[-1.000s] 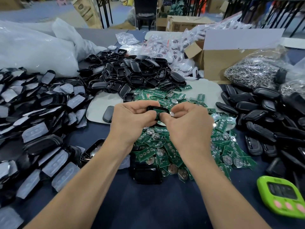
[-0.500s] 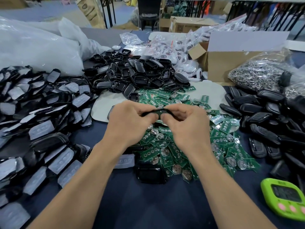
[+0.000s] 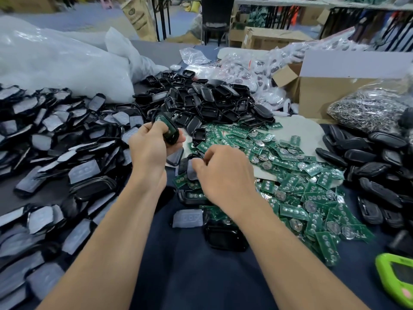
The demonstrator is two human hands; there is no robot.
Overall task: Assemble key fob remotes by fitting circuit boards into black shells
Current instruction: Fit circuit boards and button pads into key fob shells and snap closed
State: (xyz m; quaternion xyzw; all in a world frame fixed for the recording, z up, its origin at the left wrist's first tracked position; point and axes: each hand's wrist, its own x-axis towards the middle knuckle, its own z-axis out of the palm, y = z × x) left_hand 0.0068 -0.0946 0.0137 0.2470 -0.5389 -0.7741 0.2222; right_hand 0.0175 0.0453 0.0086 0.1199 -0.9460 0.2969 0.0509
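My left hand grips a black shell with a green circuit board seated in it, raised over the left edge of the board pile. My right hand is lower and to the right, its thumb and curled fingertips pinching a black shell half with a grey button pad that lies on the table. Loose green circuit boards with coin cells spread under and right of this hand. A heap of empty black shells lies behind.
Padded shell halves cover the left side, closed black fobs the right. A cardboard box and a bag of metal rings stand at back right, a white plastic bag at back left. A green timer sits near right.
My hands have come apart. The left one carried the shell with the board up and to the left; the right one dropped onto a padded shell half on the table.
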